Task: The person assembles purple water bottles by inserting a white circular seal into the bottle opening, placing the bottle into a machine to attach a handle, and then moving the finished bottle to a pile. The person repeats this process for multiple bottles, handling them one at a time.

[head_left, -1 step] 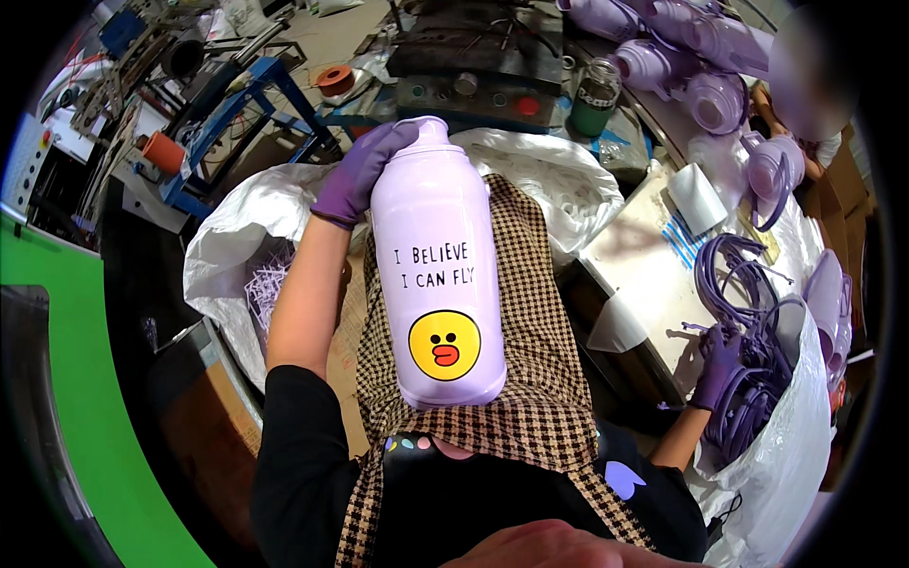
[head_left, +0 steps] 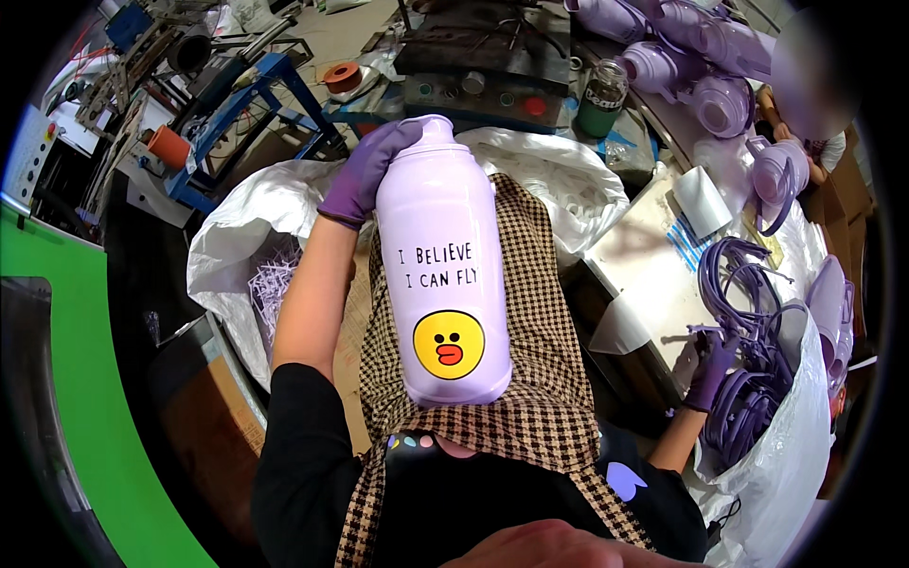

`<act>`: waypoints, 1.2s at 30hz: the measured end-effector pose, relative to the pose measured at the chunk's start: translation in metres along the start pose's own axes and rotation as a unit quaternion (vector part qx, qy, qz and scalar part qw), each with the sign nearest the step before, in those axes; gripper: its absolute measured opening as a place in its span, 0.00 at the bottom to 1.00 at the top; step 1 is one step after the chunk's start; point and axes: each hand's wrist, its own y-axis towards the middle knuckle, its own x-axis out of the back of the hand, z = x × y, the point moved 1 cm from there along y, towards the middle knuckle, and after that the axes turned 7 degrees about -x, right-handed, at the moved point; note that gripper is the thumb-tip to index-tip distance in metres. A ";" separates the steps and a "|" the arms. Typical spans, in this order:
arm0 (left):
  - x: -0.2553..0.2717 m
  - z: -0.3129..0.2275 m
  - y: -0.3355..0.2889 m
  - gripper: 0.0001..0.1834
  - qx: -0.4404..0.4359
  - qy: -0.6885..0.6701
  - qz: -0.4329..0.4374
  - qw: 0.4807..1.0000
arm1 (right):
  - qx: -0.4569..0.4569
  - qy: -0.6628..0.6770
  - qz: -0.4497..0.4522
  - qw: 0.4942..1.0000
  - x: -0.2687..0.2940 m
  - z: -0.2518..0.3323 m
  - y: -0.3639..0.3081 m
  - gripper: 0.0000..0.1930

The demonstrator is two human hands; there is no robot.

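My left hand, in a purple glove, grips the lilac vacuum flask around its narrow neck. The flask leans on my lap with its base against my checked apron; a yellow duck face and lettering show on its front. At the right, my right hand, also gloved in purple, is closed among dark purple straps bundled at an opened white bag. Its fingers pinch a strap end, partly hidden by the hand.
White sacks stand beyond my lap, one holding lilac scraps. A worktable bears a white roll. More lilac flasks lie at the far right near another person's arm. A machine stands ahead.
My view has shifted slightly, so the scene sits a little further right. The fingers of my right hand have moved a little at the straps; my left hand keeps its hold on the flask.
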 end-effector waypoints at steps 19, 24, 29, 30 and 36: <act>-0.008 0.062 0.005 0.26 0.024 0.108 -0.037 0.993 | -0.153 -0.332 0.134 0.921 -0.063 0.072 -0.021 0.21; -0.019 0.067 0.015 0.27 0.062 0.118 -0.026 0.991 | 0.121 -0.377 0.142 0.907 -0.021 -0.019 0.055 0.19; -0.017 0.085 0.018 0.32 0.086 0.066 -0.051 0.993 | 0.021 -0.238 0.167 0.957 -0.018 0.053 0.004 0.11; -0.014 0.085 0.014 0.32 0.086 0.048 -0.053 0.994 | 0.093 -0.201 0.171 0.960 -0.035 0.071 -0.013 0.13; -0.024 0.054 0.011 0.24 0.011 -0.056 -0.012 0.998 | 0.312 0.084 0.201 0.925 -0.123 0.143 -0.042 0.35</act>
